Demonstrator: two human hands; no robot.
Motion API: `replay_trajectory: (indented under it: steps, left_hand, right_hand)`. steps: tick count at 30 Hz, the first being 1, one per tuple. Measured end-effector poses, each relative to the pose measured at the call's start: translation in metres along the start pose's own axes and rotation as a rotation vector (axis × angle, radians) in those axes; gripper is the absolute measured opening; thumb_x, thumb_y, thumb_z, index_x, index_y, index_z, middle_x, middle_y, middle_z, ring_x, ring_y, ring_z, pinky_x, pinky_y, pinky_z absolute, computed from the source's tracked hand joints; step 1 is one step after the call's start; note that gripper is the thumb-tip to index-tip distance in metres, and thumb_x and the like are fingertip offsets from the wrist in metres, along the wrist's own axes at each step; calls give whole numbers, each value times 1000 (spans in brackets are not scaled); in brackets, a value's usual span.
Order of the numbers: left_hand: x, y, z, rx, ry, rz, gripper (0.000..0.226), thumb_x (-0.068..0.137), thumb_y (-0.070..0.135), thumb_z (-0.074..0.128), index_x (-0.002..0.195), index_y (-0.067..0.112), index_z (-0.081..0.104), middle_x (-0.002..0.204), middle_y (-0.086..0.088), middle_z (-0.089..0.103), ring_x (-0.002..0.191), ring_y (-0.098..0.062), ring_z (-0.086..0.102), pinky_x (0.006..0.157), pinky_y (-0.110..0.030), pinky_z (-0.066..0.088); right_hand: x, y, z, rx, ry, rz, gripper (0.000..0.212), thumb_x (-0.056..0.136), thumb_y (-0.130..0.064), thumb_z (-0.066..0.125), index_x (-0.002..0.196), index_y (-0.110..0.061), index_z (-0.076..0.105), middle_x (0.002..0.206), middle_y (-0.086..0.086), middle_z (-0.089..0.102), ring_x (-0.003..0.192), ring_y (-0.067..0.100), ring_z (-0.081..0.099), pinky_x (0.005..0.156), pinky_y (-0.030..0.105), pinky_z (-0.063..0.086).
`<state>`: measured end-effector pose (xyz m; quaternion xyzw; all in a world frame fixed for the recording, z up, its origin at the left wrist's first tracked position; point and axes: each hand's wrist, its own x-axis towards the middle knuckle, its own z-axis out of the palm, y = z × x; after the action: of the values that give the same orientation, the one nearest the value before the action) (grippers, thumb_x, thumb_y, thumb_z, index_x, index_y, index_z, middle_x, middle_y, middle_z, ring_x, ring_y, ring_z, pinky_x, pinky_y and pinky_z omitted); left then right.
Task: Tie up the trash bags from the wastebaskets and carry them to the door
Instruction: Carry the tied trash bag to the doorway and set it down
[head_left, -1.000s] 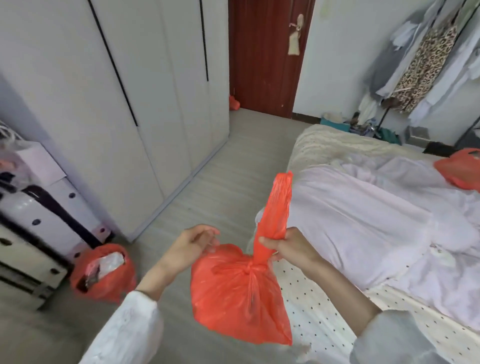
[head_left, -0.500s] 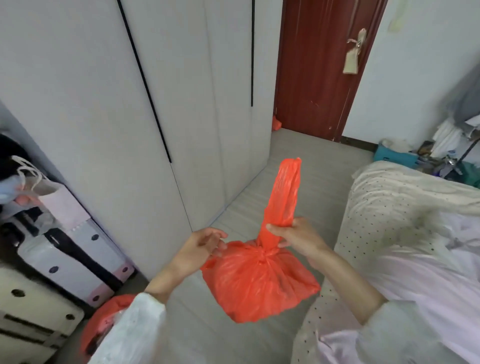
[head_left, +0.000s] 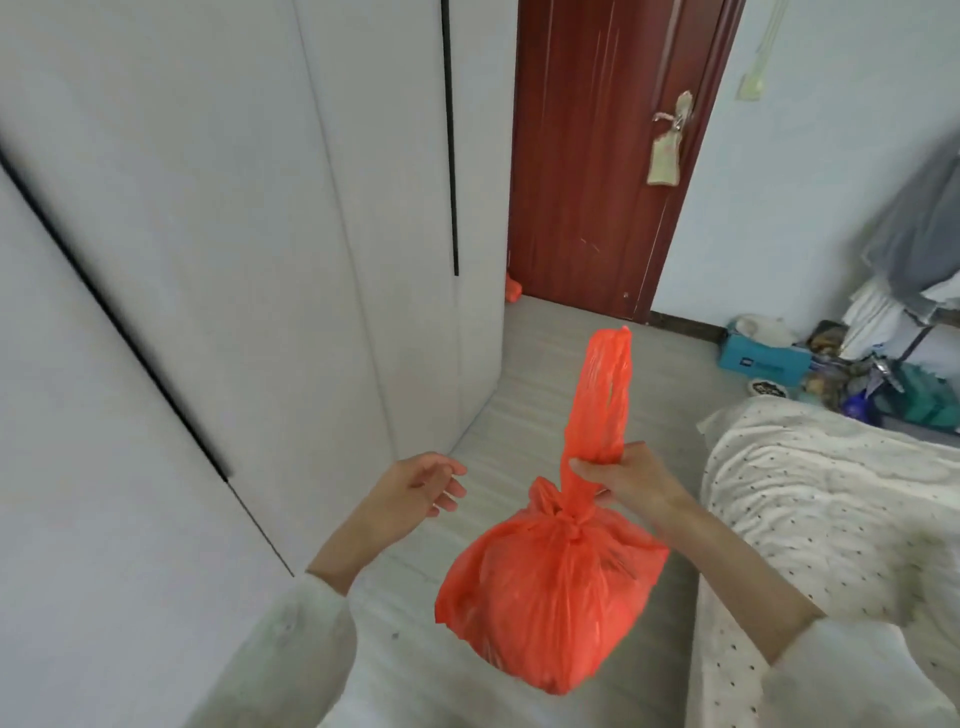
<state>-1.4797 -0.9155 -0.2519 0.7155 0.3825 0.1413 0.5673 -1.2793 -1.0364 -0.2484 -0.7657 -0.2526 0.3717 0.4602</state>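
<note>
A knotted orange trash bag (head_left: 550, 597) hangs in front of me above the floor. My right hand (head_left: 618, 475) pinches the bag's long handle strip just above the knot, and the strip stands up past my fingers. My left hand (head_left: 421, 486) hovers to the left of the bag with loosely curled fingers, apart from the plastic and holding nothing. The dark red door (head_left: 608, 156) stands shut straight ahead at the end of the floor. A small orange bag (head_left: 511, 288) lies on the floor at the door's left foot, partly hidden by the wardrobe.
A white wardrobe (head_left: 234, 234) lines the left side. A bed with a dotted cover (head_left: 831, 493) fills the right. A teal box (head_left: 763, 358) and piled clutter sit by the far right wall under hanging clothes. A strip of wooden floor (head_left: 550, 374) runs to the door.
My left hand has let go of the bag and drawn away to the left. The view has swung left and forward toward the door, and the bag hangs lower from my right hand.
</note>
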Motion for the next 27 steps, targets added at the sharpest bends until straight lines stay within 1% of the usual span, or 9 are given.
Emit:
replay_trajectory:
  steps: [4,8,10,13,16,18,20,24,27]
  left_hand:
    - [120,27,-22,1,-35,47,22,97,9,36,103,6,58,77,0,60,68,-13,56,61,-17,41]
    - [224,55,-27,-28,-73,68,20,97,8,37,98,8,57,76,1,61,67,-13,57,61,-18,41]
    - [272,68,-20,-28,-126,66,20,96,8,38,95,10,58,76,1,62,67,-14,58,63,-20,42]
    - [343,87,-8,-28,-174,63,22,96,11,39,90,16,59,78,1,63,68,-13,60,64,-19,45]
    - [416,104,9,-56,-158,54,22,96,10,38,94,12,60,78,-1,63,68,-14,60,65,-20,46]
    - [464,117,23,-79,-137,59,22,96,9,38,98,8,60,79,-2,63,69,-14,60,66,-21,47]
    - [514,132,41,-114,-113,68,23,96,8,37,99,7,60,79,-2,63,69,-15,60,66,-22,46]
    - [622,171,71,-96,-112,85,22,97,10,38,96,11,60,77,1,64,68,-13,61,64,-19,47]
    - [694,199,83,-97,-107,76,23,96,11,39,91,14,60,78,-1,64,69,-14,62,67,-22,47]
  right_hand:
    - [94,-31,-16,47,123,26,21,80,-8,67,92,10,68,93,26,69,65,25,61,78,42,53]
    - [173,-66,-43,67,180,46,22,81,-9,67,96,8,67,102,28,68,80,31,65,80,42,54]
    - [212,-80,-61,95,219,55,23,82,-10,66,98,7,67,103,28,68,91,36,66,85,46,53]
    - [276,-97,-86,115,230,51,25,83,-11,65,101,7,66,105,29,67,95,37,65,89,45,52]
    - [345,-109,-111,98,234,47,21,84,-11,64,97,5,67,104,27,68,90,34,65,85,42,53]
    - [393,-116,-131,85,222,24,14,84,-12,64,90,0,68,99,23,70,78,28,66,73,32,56]
    - [444,-126,-155,69,194,1,15,84,-12,64,87,2,69,93,20,71,69,21,64,62,22,56]
    - [549,-152,-211,27,158,-25,21,82,-14,66,92,4,70,95,23,71,81,30,66,82,43,56]
    - [617,-169,-250,34,168,-12,20,81,-16,68,89,3,71,95,23,71,84,31,68,87,45,54]
